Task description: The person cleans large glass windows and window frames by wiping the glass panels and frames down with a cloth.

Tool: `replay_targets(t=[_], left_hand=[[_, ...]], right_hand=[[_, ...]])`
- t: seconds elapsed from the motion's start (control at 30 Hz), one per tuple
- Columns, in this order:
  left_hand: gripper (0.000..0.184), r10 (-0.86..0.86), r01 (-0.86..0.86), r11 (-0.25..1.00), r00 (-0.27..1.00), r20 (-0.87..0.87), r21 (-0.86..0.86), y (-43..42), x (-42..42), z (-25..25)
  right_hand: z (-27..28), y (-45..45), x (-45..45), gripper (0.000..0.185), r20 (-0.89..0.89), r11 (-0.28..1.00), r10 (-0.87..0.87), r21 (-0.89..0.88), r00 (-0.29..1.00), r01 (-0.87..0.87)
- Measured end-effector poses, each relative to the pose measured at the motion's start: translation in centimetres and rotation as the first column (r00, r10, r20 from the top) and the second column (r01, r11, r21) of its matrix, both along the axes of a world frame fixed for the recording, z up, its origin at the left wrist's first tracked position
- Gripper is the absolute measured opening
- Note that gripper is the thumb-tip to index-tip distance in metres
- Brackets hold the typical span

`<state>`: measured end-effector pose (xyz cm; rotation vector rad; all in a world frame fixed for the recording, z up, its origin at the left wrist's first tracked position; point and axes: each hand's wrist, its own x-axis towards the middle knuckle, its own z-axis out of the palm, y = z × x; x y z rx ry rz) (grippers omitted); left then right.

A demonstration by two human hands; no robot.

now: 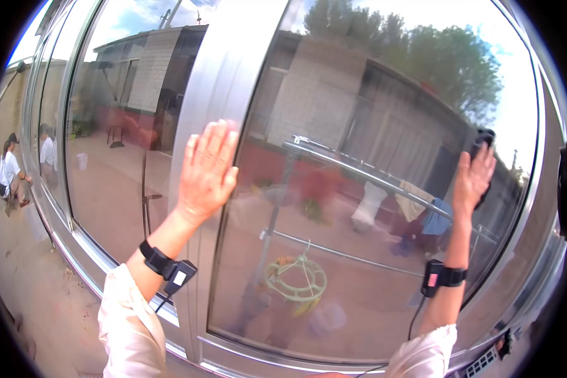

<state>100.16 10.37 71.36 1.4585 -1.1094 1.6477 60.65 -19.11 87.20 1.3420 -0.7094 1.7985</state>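
Note:
My left hand lies flat on the silver metal post between two window panes, its fingers stretched out and holding nothing. At the upper right, my right hand is at the large glass pane, fingers up and close together. Behind that hand, a black thing shows past the fingertips and along the palm's edge, against the glass. The hand seems to press on it, but its kind is mostly hidden. Both wrists wear black straps with small boxes and cables.
Another person in a white shirt is low beside the windows at the far left. A second pane stands left of the post. Seen in the large glass are a metal rack, hanging cloths and a round green hanger.

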Motion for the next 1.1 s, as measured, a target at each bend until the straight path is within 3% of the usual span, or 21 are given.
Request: replay_targets(t=[0.13,0.37,0.53,0.7,0.77,0.87,0.93,1.0,1.03,1.1], left_hand=[[0.059,-0.068,0.068,0.997,0.998,-0.01,0.032,0.1,0.2,0.1],[0.063,-0.162,0.162,0.986,0.986,-0.026,0.029,0.4,0.4,0.1],[0.065,-0.212,0.213,0.977,0.977,-0.039,0.03,0.0,0.6,0.0],[0.065,-0.168,0.168,0.985,0.986,-0.019,0.032,0.1,0.7,-0.1],[0.064,-0.18,0.181,0.983,0.983,-0.028,0.026,0.2,0.8,-0.2],[0.061,-0.214,0.215,0.976,0.976,-0.025,0.022,0.3,0.8,-0.3],[0.059,-0.232,0.233,0.972,0.972,-0.025,0.021,0.3,0.7,-0.3],[0.056,-0.425,0.426,0.905,0.905,0.034,-0.014,0.1,1.0,-0.2],[0.056,-0.427,0.427,0.904,0.903,0.042,-0.01,0.3,0.9,0.0],[0.055,-0.598,0.598,0.796,0.801,0.027,-0.094,0.7,0.9,0.1]], right_hand=[[-0.9,9.8,13.5,0.07,-0.096,0.991,0.129,0.045,0.987,-0.125],[-0.7,19.3,29.2,0.065,-0.224,0.974,0.19,-0.075,0.956,-0.212],[9.1,19.1,32.6,0.063,-0.192,0.946,0.221,-0.197,0.956,-0.258],[21.1,17.8,31.8,0.069,-0.237,0.967,0.252,0.045,0.938,-0.249],[22.4,18.7,32.0,0.073,-0.228,0.962,0.273,0.088,0.935,-0.259],[20.4,18.5,32.8,0.076,-0.228,0.952,0.304,0.028,0.925,-0.306],[16.7,18.6,32.8,0.076,-0.251,0.957,0.234,-0.11,0.939,-0.268],[12.1,18.7,32.5,0.077,-0.267,0.958,0.234,-0.104,0.935,-0.269],[9.4,18.7,32.1,0.074,-0.279,0.959,0.22,-0.113,0.935,-0.26],[3.6,18.9,31.5,0.06,-0.314,0.968,0.168,-0.128,0.934,-0.217]])
